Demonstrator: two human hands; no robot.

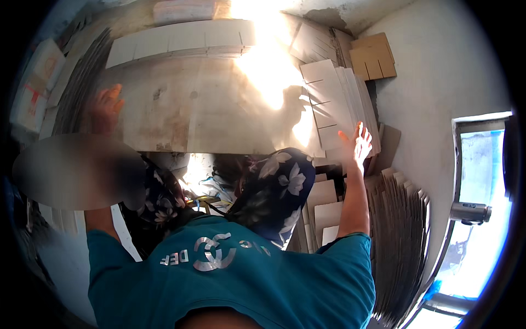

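Note:
My right hand (359,145) is raised at the right end of the worktable (208,123). Its fingers are spread and nothing is in it. Just beside it lies a stack of pale slotted cardboard sheets (330,90); I cannot tell whether the hand touches it. At the table's left end my left hand (106,111) is blurred, with its fingers apart and no held thing showing. A leaning pile of cardboard sheets (76,88) stands next to it. Orange shows on the fingertips of both hands. A blurred patch hides part of my left forearm.
A row of slotted cardboard strips (181,41) lies along the table's far side, under strong sunlight. Brown cardboard pieces (373,56) rest by the right wall. Many sheets stand in a tall stack (397,236) below my right arm. A window (479,192) is at far right.

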